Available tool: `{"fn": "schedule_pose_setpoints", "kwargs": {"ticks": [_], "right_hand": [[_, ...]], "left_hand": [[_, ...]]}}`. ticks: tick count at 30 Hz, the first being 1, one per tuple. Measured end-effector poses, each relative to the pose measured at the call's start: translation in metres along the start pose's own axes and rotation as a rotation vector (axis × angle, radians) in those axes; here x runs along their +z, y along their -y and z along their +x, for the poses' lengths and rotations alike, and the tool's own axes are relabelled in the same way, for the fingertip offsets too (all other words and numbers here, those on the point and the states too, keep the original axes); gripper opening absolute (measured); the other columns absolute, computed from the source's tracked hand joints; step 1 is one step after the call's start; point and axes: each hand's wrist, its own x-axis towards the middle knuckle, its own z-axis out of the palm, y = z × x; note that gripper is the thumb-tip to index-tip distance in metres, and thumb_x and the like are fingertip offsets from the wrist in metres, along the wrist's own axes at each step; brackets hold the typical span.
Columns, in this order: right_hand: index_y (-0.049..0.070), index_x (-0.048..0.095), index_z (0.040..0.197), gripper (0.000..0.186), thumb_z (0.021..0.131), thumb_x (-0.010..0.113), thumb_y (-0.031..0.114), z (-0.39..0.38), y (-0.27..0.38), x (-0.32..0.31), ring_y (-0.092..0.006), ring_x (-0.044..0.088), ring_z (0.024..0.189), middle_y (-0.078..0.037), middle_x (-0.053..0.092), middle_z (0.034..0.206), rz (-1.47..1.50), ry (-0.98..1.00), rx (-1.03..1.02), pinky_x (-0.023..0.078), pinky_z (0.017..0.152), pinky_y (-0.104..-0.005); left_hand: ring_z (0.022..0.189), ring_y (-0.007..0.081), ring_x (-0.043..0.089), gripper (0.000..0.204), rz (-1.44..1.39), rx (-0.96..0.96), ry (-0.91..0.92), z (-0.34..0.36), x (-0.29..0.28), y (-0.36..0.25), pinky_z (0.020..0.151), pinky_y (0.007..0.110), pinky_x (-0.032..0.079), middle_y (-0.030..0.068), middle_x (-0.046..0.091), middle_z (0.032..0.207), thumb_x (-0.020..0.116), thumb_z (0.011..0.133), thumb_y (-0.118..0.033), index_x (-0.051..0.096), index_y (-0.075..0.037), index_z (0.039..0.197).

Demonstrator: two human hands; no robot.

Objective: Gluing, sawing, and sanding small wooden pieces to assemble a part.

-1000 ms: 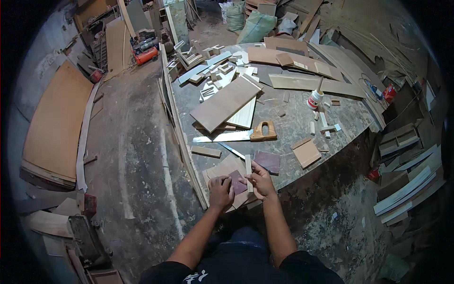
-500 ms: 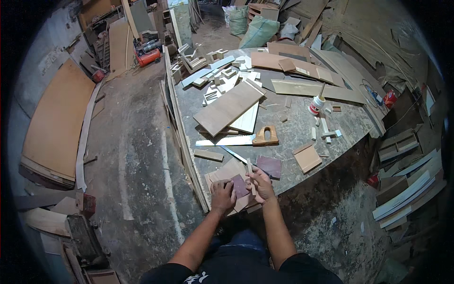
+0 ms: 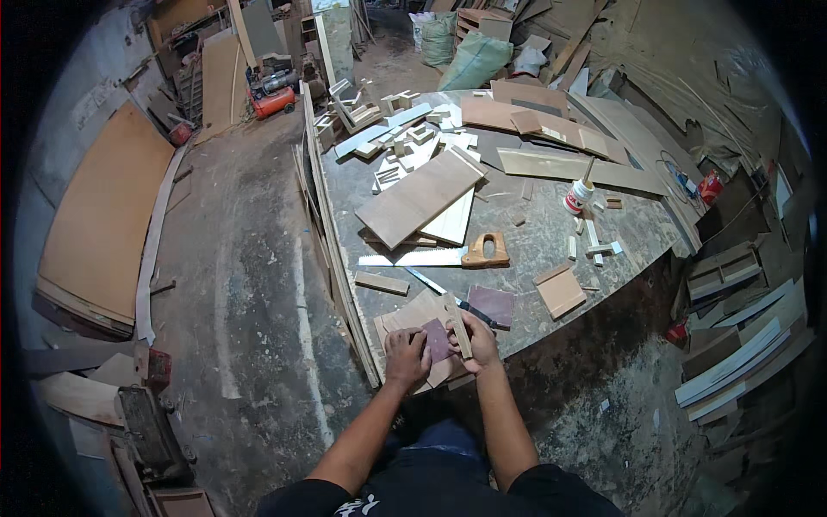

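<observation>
My left hand (image 3: 407, 358) lies on a pale board (image 3: 392, 322) at the table's near edge, fingers curled, holding down a piece of dark red sandpaper (image 3: 437, 339). Closed around a short, thin wooden strip (image 3: 457, 327), my right hand (image 3: 479, 345) is just right of the sandpaper. The strip tilts with its top end away from me. A second sandpaper sheet (image 3: 495, 308) lies flat past my right hand. Close by is a knife (image 3: 476, 314) with a dark handle and a narrow blade, partly behind the strip. A small wooden block (image 3: 382, 283) rests beyond my left hand.
Farther up the table lie a wooden-handled handsaw (image 3: 488, 251), a wide board (image 3: 419, 198) and a heap of wood offcuts. At the right are a white glue bottle (image 3: 578, 196), small joined sticks (image 3: 596, 246) and a square wooden piece (image 3: 560, 291). A red compressor (image 3: 274, 102) stands on the floor.
My right hand has turned the wooden strip, so more of its broad side shows and its top leans farther left. My left hand stays on the sandpaper. The view has shifted slightly.
</observation>
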Motion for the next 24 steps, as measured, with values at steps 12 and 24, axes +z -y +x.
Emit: {"fn": "schedule_pose_setpoints", "kwargs": {"ticks": [12,24], "right_hand": [[0.003,0.068,0.094,0.017,0.095,0.066,0.02,0.02,-0.039,-0.02,-0.0085,0.053,0.054,0.001,0.06,0.07,-0.858,-0.289,-0.577,0.046,0.051,-0.0299],[0.004,0.063,0.103,0.024,0.084,0.073,0.014,0.011,-0.083,-0.021,-0.0399,0.063,0.089,-0.018,0.063,0.097,-1.568,-0.435,-0.823,0.051,0.078,-0.0479]], "left_hand": [[0.118,0.0339,0.047,0.043,-0.029,-0.009,0.006,0.002,-0.001,-0.002,0.109,0.053,0.031,0.0098,0.056,0.125,0.07,0.081,-0.025,0.063,-0.009,0.119],[0.116,0.033,0.049,0.037,-0.014,-0.019,-0.026,0.002,-0.002,-0.002,0.108,0.052,0.032,0.0097,0.058,0.122,0.069,0.084,-0.024,0.065,-0.008,0.117]]}}
